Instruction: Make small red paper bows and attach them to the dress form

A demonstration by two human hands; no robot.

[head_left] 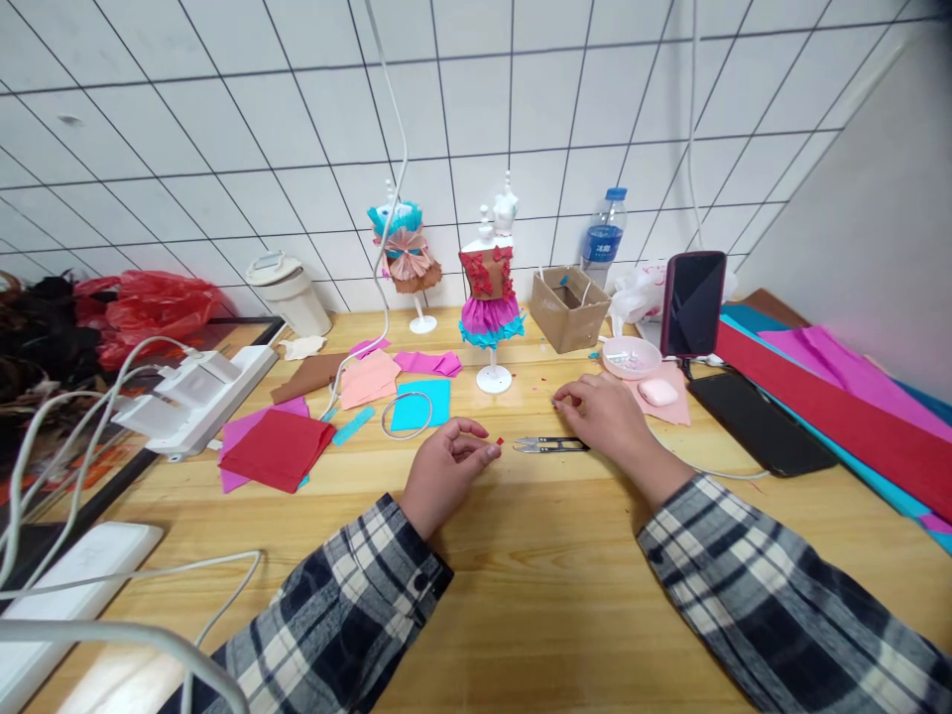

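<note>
My left hand (453, 466) hovers over the table, thumb and fingertips curled around a small red paper piece (500, 441) that shows at their tips. Beside it lie thread snips (550, 445) with the blades pointing left. My right hand (606, 416) rests just past the handle end of the snips, its fingers pinched together; whatever is between them is too small to make out. Behind both hands stands a mini dress form (492, 288) in a brown top with red bows and a magenta and turquoise skirt. Tiny red scraps are scattered near its base.
Left are red paper sheets (279, 451), a turquoise square (420, 405) under a metal ring (406, 416), and a power strip (215, 397). A second dress form (408, 253), cardboard box (571, 309) and bottle (606, 228) stand behind. Right are a pink dish (632, 357) and phones (763, 421).
</note>
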